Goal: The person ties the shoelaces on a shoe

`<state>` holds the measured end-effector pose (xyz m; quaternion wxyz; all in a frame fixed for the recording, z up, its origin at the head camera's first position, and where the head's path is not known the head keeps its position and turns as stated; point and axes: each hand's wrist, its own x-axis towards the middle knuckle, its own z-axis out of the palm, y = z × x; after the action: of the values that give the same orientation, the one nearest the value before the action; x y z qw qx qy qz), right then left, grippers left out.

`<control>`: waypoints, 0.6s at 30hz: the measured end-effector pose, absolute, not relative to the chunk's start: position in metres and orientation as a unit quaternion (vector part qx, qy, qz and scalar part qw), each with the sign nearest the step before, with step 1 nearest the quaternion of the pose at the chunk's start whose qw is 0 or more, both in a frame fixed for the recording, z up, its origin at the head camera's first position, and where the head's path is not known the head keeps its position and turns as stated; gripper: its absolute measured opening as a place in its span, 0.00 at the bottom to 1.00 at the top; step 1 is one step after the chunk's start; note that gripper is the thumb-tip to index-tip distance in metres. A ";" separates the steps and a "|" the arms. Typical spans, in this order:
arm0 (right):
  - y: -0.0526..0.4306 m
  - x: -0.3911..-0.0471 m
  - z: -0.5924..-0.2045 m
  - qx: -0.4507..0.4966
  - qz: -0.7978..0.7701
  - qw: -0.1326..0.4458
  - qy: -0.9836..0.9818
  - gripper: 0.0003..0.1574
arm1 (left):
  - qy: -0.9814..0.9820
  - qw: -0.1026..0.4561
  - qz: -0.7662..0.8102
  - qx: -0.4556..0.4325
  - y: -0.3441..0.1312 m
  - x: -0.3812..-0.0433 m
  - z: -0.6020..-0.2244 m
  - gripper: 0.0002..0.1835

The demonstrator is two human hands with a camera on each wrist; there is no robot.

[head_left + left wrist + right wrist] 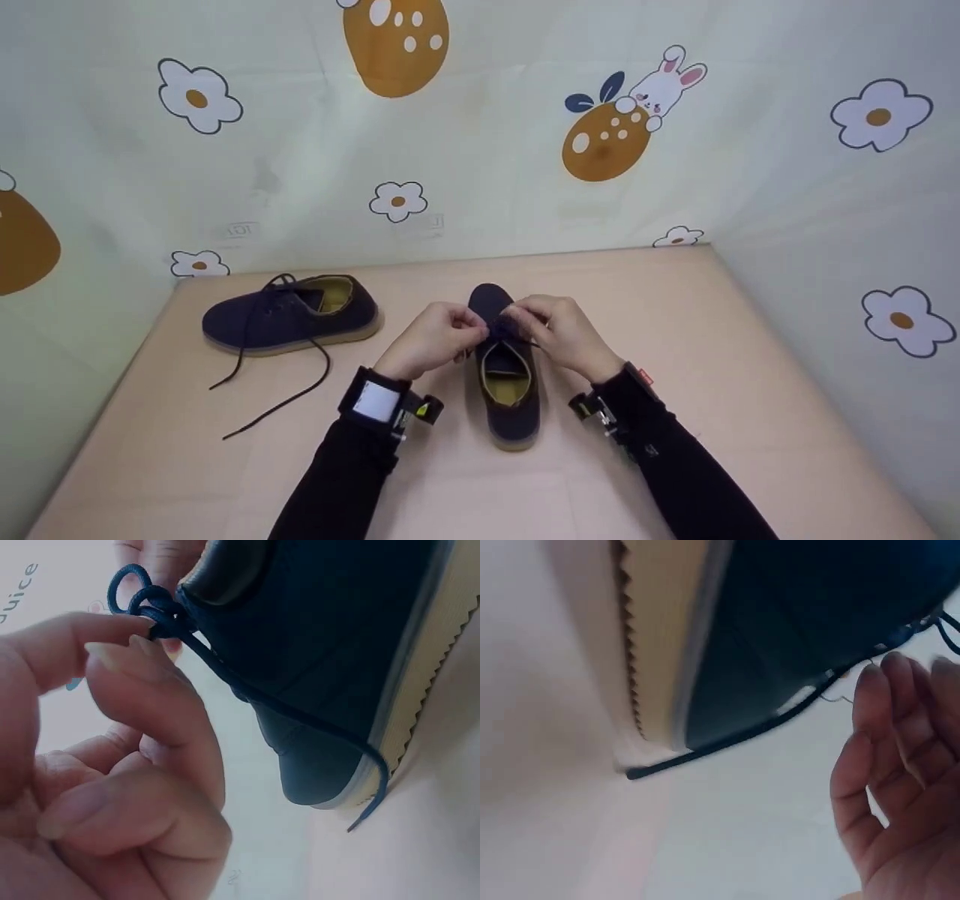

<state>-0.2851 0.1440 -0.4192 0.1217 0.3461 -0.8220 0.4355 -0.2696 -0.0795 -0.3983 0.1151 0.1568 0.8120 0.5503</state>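
A dark navy shoe [514, 421] with a tan sole stands between the two hands, its toe pointing away. My left hand [435, 339] is at the near side of its lacing; in the left wrist view, thumb and forefinger pinch the dark shoelace [292, 714] beside a looped knot [154, 604]. My right hand [568, 335] is across from it, with thumb and forefinger brought together on the lace at the knot. In the right wrist view, a loose lace end [727, 741] hangs down the shoe's side, and the right fingertips are partly cut off by the frame edge.
A matching navy shoe [255, 319] lies at the left, toe leftward, with its untied laces [289, 401] trailing over the pale tabletop [712, 450]. Behind and at the sides hangs a light curtain [487, 135] printed with flowers, orange fruit shapes and a rabbit.
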 end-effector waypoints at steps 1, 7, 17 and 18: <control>0.144 -0.283 -0.415 0.339 0.437 0.118 -0.824 0.10 | 0.811 0.114 0.551 0.157 -0.079 -0.269 -0.397 0.04; 0.142 -0.270 -0.400 0.342 0.387 0.089 -0.851 0.10 | 0.809 0.114 0.550 0.173 -0.083 -0.268 -0.395 0.05; 0.157 -0.272 -0.397 0.233 0.403 -0.025 -0.885 0.06 | 0.836 0.114 0.508 0.173 -0.100 -0.268 -0.387 0.05; 0.158 -0.272 -0.398 0.230 0.399 -0.039 -0.887 0.06 | 0.839 0.118 0.504 0.171 -0.100 -0.268 -0.387 0.05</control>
<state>-0.2719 0.1578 -0.3975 -0.0389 0.2302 -0.8867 0.3991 -0.2678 -0.1000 -0.3871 0.1178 0.1714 0.8385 0.5036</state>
